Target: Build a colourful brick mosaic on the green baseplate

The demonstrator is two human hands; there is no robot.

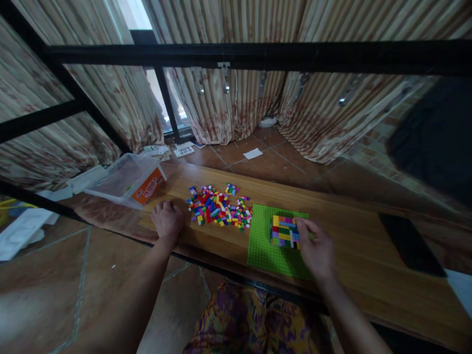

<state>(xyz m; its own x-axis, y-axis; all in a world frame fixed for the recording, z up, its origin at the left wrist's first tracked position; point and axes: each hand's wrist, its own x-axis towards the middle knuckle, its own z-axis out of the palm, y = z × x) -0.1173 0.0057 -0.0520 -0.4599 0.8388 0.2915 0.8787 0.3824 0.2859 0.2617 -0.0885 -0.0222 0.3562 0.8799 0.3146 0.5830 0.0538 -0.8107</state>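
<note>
A block of multicoloured toy bricks [283, 232] stands on a green baseplate [261, 250] on the wooden table. My right hand [316, 245] is at the right edge of this block, thumb and fingers drawn together in a pinch. Whatever lies between those fingertips is too small and hidden to make out. To the left of the baseplate spreads a pile of loose bricks [217, 206] in many colours. My left hand [167, 219] lies on the tabletop left of the pile, fingers a little apart and holding nothing.
A clear plastic box [121, 182] with an orange label stands at the table's left end. On the right lies a flat black object [411, 243], with white paper [460, 285] at the edge. A black metal bar [258, 56] crosses before the curtains [236, 108].
</note>
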